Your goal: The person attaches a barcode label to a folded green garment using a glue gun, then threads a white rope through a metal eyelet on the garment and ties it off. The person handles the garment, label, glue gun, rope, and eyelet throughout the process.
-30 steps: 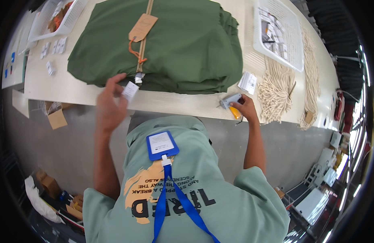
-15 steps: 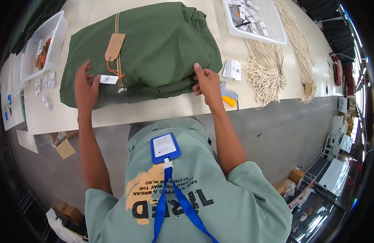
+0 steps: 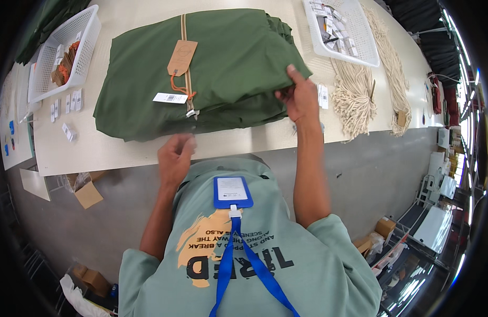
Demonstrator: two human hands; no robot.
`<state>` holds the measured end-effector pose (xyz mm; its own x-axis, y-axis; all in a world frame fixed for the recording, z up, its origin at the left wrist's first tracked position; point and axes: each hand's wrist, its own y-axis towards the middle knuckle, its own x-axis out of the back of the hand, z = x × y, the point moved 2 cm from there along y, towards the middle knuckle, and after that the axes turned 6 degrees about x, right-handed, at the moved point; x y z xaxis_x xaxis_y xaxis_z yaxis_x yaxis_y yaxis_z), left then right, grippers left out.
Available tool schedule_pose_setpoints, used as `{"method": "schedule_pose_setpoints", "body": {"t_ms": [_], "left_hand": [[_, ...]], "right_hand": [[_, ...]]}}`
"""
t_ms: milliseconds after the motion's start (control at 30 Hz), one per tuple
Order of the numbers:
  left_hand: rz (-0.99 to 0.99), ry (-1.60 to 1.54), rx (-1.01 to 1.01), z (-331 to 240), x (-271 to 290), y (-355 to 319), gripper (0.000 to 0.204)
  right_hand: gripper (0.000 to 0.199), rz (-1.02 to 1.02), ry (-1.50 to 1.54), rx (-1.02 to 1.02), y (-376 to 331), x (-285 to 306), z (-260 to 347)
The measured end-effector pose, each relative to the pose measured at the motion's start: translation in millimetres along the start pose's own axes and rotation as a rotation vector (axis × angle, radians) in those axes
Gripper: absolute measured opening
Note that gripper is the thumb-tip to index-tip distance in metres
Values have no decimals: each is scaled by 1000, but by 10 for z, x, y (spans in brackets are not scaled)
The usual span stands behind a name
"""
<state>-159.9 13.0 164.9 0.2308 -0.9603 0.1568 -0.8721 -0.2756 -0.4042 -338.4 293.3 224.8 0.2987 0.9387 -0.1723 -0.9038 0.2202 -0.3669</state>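
Observation:
A folded bundle of green fabric (image 3: 143, 68) lies on the table, a tan striped band (image 3: 183, 27) running down it. On the band hang a brown cardboard tag (image 3: 182, 58) on an orange cord (image 3: 177, 86) and a white label (image 3: 170, 98). My right hand (image 3: 302, 100) pinches the bundle's right edge, thumb on top and fingers beneath. At the table's front edge, just below the bundle, my left hand (image 3: 175, 158) has its fingers curled in, with nothing visible in them and apart from the fabric.
White cards (image 3: 322, 96) lie beyond my right hand, beside bunches of cream cord (image 3: 354, 100). A white basket of labels (image 3: 377, 58) stands at the back right. Another white basket (image 3: 91, 39) is at the left, with small labels (image 3: 74, 100) scattered near it.
The bundle has shifted right. My left hand has left the white label and dropped right to the table edge, its fingers now curled. My right hand has moved right and up along the bundle's edge.

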Motion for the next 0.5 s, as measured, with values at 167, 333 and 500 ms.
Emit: {"method": "schedule_pose_setpoints", "body": {"t_ms": [167, 333, 500], "left_hand": [[12, -219, 103, -80, 8, 344, 27], [120, -281, 240, -125, 216, 477, 30], [92, -244, 104, -246, 289, 560, 29]], "right_hand": [[35, 20, 111, 71, -20, -192, 118], [43, -133, 144, 90, -60, -72, -279], [43, -419, -285, 325, -599, -132, -781]]}}
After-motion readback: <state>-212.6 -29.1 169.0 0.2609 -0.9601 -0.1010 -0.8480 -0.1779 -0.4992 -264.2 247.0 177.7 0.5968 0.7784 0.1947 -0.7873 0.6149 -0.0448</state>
